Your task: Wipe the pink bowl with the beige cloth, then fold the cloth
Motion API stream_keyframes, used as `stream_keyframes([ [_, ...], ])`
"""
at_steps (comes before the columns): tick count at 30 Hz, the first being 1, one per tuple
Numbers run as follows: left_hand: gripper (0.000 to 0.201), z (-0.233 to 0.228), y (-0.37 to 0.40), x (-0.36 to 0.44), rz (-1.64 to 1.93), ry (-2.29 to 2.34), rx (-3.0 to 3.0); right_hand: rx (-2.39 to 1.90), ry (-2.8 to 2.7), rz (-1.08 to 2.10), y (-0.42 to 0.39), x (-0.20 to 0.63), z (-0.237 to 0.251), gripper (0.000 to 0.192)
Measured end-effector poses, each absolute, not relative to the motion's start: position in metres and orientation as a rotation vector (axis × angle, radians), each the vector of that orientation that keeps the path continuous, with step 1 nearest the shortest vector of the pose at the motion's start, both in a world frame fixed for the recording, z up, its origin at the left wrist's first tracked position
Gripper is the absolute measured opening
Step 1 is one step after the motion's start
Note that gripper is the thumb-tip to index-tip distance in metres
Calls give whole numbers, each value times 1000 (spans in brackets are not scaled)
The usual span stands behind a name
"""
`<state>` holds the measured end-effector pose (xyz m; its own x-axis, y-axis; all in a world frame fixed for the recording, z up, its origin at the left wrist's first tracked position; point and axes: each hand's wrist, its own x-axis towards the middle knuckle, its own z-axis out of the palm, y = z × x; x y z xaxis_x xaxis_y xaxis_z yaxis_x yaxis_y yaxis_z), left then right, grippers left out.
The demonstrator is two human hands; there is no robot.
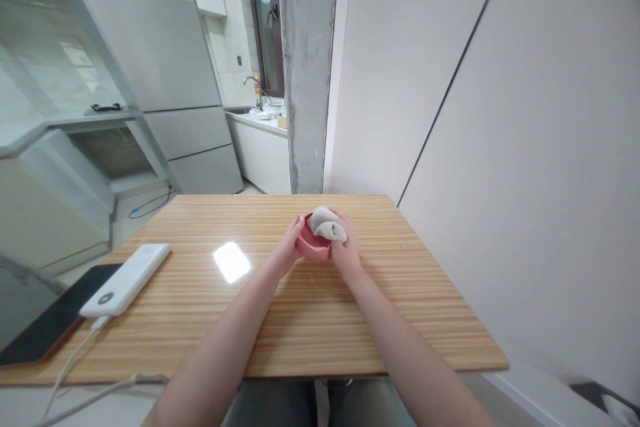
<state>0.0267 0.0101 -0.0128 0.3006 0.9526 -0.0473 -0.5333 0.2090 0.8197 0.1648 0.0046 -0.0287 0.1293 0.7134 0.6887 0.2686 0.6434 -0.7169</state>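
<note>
Both hands meet over the far middle of the wooden table (310, 320). My left hand (289, 247) grips the left side of a pink bowl (314, 252), its thumb at the rim. A crumpled light grey cloth (327, 223) is in my right hand (347, 245), pressed against the bowl's inside and right rim. The right fingers are partly hidden behind the cloth. The bowl is tilted so that its inside faces me.
At the left lie a white power bank (127, 280) with a cable (75, 350) plugged in and a dark flat tablet-like slab (55, 317). A white wall (475, 147) runs along the right. Beyond the table stand a concrete pillar (307, 80) and a fridge (145, 47).
</note>
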Motion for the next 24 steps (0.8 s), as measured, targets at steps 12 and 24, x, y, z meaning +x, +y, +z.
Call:
stream_keyframes([
  [12,42,-8,11,22,1349,643,862,-812,-1735,252,6,156,-28,24],
  [24,38,-3,8,24,1256,633,828,-829,-1721,312,6,160,-26,26],
])
